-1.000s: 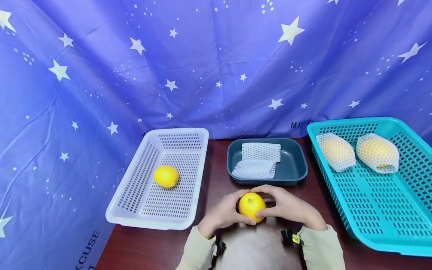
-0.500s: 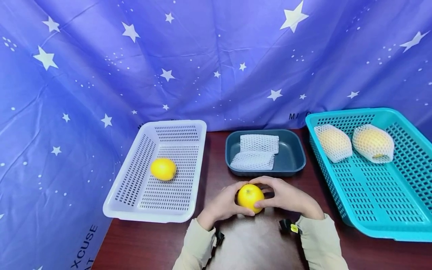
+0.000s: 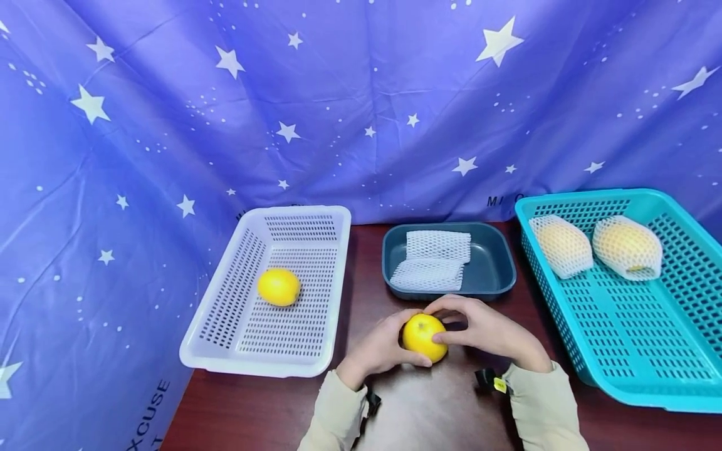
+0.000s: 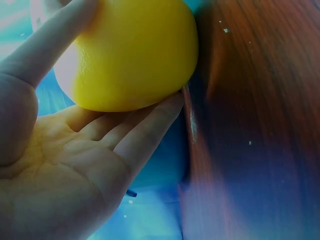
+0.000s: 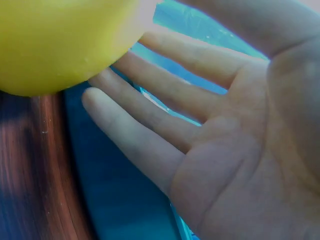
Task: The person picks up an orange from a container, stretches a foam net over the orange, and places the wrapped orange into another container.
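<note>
A smooth yellow lemon [image 3: 424, 338] is held between both hands, low over the table [image 3: 271, 407]. My left hand [image 3: 383, 344] cups its left side, with the thumb along the near side and the fingers reaching behind and beneath, as the left wrist view shows. On the opposite side my right hand [image 3: 485, 326] holds it by thumb and fingertips; in the right wrist view, the lower fingers are spread fairly straight below the fruit [image 5: 60, 45]. Just beyond the hands, a dark blue tray [image 3: 496, 285] holds white foam net sleeves [image 3: 431, 274].
A white perforated basket [image 3: 254, 366] with another lemon [image 3: 279, 287] stands on the left. To the right is a teal basket [image 3: 637, 398] containing two net-wrapped yellow fruits [image 3: 561, 246]. A purple star-patterned cloth [image 3: 361, 113] hangs behind the table.
The head view shifts up and down slightly. Both hands and the lemon stay in almost the same place and grip.
</note>
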{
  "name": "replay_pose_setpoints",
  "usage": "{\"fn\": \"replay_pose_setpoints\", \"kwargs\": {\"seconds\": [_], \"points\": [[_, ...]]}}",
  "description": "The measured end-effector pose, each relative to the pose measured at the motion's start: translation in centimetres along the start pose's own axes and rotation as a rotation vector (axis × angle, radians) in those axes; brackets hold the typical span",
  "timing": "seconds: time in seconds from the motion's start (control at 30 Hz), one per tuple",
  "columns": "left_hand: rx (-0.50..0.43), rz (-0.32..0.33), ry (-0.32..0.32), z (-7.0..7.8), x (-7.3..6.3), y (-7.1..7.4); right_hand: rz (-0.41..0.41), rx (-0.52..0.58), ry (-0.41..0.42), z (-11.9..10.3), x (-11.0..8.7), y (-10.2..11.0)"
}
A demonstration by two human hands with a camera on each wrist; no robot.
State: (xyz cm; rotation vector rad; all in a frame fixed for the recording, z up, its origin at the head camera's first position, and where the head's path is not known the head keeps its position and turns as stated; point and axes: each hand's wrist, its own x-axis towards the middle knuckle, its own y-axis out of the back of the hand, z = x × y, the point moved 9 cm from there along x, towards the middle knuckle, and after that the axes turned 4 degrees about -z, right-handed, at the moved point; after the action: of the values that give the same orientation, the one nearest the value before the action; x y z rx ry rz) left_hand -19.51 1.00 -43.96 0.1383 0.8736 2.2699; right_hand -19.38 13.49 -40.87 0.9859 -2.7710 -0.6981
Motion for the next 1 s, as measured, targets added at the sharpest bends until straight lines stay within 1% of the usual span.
{"fn": "replay_pose_setpoints", "kwargs": {"seconds": [0.23, 0.5, 0.73, 0.87, 1.0], "points": [[-0.056, -0.019, -0.002, -0.4, 0.0, -0.1, -0.013, 0.038, 0.009, 0.1, 0.2, -0.4], [-0.055, -0.026, -0.027, -0.1, 0.2, -0.1, -0.009, 0.038, 0.042, -0.9, 0.5, 0.3], [-0.088, -0.033, -0.016, -0.3, -0.1, -0.2, -0.01, -0.088, 0.055, -1.3, 0.7, 0.0], [-0.079, -0.033, -0.033, -0.2, 0.0, -0.1, -0.009, -0.081, 0.048, -1.0, 0.7, 0.0], [-0.056, -0.031, -0.047, 0.0, 0.3, -0.1, -0.008, -0.107, 0.05, -0.9, 0.8, 0.4]]}}
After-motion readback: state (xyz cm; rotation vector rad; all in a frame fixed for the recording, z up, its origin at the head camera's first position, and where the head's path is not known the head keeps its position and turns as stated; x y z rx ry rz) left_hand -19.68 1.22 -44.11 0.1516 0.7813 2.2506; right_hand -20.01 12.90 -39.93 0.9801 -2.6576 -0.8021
